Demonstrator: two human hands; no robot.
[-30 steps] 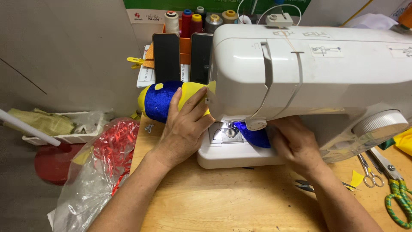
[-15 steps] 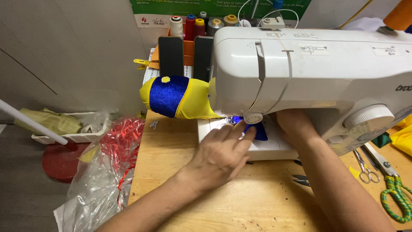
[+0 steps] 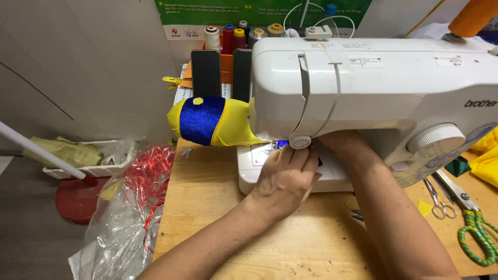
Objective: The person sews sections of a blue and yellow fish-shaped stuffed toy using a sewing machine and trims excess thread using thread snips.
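Left hand lies knuckles-up on the bed of a white sewing machine, fingers curled down onto a scrap of blue fabric by the needle area; whether the grip pinches the cloth or only presses it flat can't be told. Right hand is hidden behind the machine's body, only the forearm showing, so its grip can't be made out either. The hold looks meant to keep the cloth flat & steady under the foot, w/ the needle itself blocked from view. Just left of the grip, the sewn blue-and-yellow cushion piece sticks out off the bed, likely the finished end left to hang clear. Behind it, thread spools in a rack. Right of the grip, on the wooden table, small scissors & green-handled shears, partly cut off. Far left, below table edge, a clear bag w/ red ribbon.
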